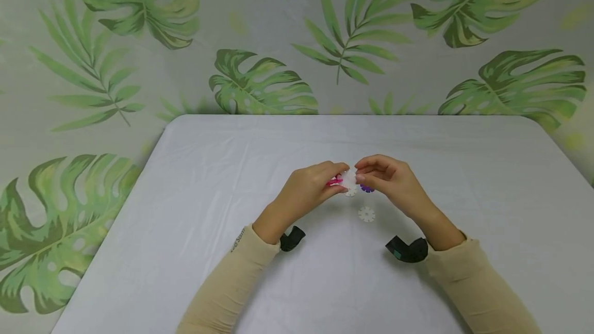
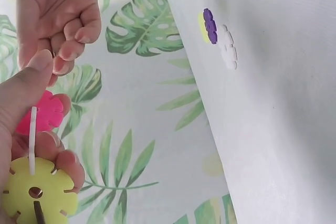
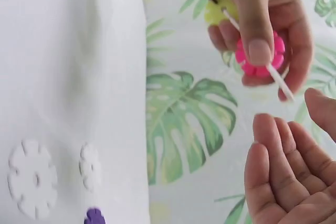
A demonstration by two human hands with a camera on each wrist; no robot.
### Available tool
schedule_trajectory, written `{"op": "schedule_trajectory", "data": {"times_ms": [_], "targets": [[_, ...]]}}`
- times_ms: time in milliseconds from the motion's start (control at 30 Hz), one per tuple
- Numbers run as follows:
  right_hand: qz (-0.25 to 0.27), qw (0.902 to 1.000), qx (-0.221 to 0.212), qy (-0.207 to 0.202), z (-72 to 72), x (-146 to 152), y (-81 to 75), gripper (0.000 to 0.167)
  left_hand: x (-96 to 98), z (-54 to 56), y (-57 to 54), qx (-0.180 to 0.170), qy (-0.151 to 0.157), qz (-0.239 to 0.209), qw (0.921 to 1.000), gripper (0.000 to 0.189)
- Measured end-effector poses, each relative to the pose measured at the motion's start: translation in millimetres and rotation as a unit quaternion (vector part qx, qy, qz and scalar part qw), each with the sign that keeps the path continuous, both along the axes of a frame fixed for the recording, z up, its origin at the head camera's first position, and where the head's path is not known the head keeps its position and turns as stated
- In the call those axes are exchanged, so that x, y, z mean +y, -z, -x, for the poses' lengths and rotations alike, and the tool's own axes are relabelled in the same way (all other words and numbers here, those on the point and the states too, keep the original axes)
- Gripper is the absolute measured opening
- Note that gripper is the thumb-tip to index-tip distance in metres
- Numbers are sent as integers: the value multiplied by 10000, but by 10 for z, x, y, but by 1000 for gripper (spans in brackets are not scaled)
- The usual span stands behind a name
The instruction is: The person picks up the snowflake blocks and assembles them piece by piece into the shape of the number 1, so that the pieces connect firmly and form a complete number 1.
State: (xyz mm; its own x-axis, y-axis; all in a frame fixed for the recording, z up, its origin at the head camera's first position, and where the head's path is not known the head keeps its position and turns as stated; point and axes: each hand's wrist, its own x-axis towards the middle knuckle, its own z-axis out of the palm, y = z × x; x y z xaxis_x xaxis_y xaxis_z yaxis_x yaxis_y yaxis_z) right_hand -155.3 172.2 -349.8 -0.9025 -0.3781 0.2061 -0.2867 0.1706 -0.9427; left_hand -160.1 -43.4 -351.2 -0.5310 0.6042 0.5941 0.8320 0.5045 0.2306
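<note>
My left hand (image 1: 308, 187) grips several joined notched plastic discs above the table. Its thumb presses on a pink disc (image 3: 279, 48), as the right wrist view shows. From the pink disc a white disc (image 3: 282, 83) juts out edge-on towards my right hand. A yellow disc (image 2: 58, 184), with a dark disc (image 2: 40, 214) slotted in edge-on, hangs at the other end, linked by another white disc (image 2: 32, 140). My right hand (image 1: 392, 182) hovers beside the joined discs, fingers loosely bent and thumb apart, with nothing between them.
On the white table (image 1: 209, 169) lie a loose white disc (image 1: 366, 214), a purple disc (image 1: 367, 189) and another white disc (image 1: 350, 193). A yellow disc (image 2: 201, 28) shows behind the purple one. Black wrist cameras (image 1: 407, 249) stick out below both wrists. Leaf-patterned cloth (image 1: 260, 84) hangs behind.
</note>
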Motion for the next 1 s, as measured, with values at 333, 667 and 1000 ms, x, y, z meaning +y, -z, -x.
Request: {"op": "schedule_trajectory", "data": {"times_ms": [333,667,1000], "targets": [[-1027,9887,910,599,121,235,91,32,-17,34,9,61,-45,-3,10000,38],[-1197,9876,668,762,330,437,439,38,-28,41,16,60,-74,-13,10000,37],[-1886,9786,84,824,458,571,717,40,-37,42,6,31,-66,6,10000,38]]}}
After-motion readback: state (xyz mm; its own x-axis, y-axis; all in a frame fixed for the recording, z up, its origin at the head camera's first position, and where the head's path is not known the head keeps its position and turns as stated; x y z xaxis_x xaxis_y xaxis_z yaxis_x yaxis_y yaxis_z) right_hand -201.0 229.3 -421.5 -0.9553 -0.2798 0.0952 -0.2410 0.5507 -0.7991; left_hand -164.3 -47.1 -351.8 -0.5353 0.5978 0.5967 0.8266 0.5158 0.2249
